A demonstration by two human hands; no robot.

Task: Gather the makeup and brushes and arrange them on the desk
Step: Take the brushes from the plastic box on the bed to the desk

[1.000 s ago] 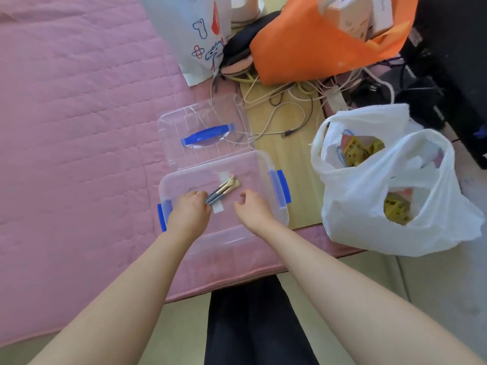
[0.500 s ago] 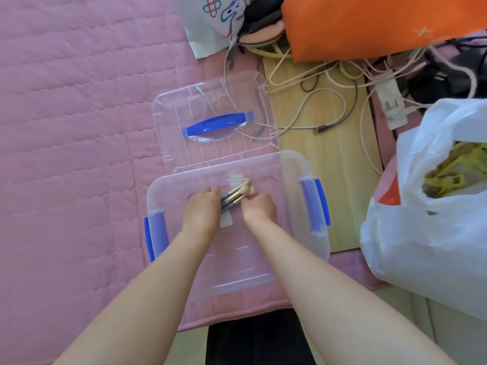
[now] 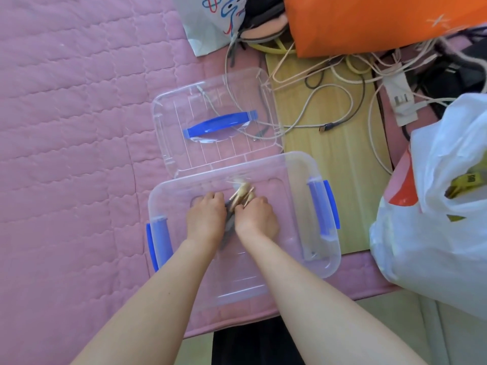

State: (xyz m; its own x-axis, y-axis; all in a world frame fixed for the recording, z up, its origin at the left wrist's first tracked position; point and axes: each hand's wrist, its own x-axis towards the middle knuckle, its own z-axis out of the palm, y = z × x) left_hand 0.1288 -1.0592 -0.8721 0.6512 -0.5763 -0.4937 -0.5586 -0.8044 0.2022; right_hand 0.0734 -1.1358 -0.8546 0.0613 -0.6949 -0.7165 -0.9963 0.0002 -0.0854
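1. Currently a bundle of brushes (image 3: 241, 194) is held low inside the clear box (image 3: 326, 262), near the middle of its floor, with the pale bristle ends pointed toward the far wall.
2. The dark handles are gripped by the left hand (image 3: 205, 219), its fingers curled round them. The fingers of the right hand (image 3: 257, 219) are curled onto the bundle from the other side, and the two hands are pressed close together.
3. The box is set at the near edge of the pink quilt (image 3: 79, 127), with a blue latch at each short end.
4. The lid (image 3: 184, 106) is laid flat just beyond the far wall, its blue handle (image 3: 220, 123) facing up.
5. Open quilt is left along the box's left side.
6. The right side is crowded. A white plastic bag (image 3: 434, 219) stands near the right latch (image 3: 325, 206), and cables (image 3: 329, 101) are spread over the wooden board (image 3: 342, 180), some running under the lid's right edge.
7. The far edge is closed off by an orange bag (image 3: 369, 22).
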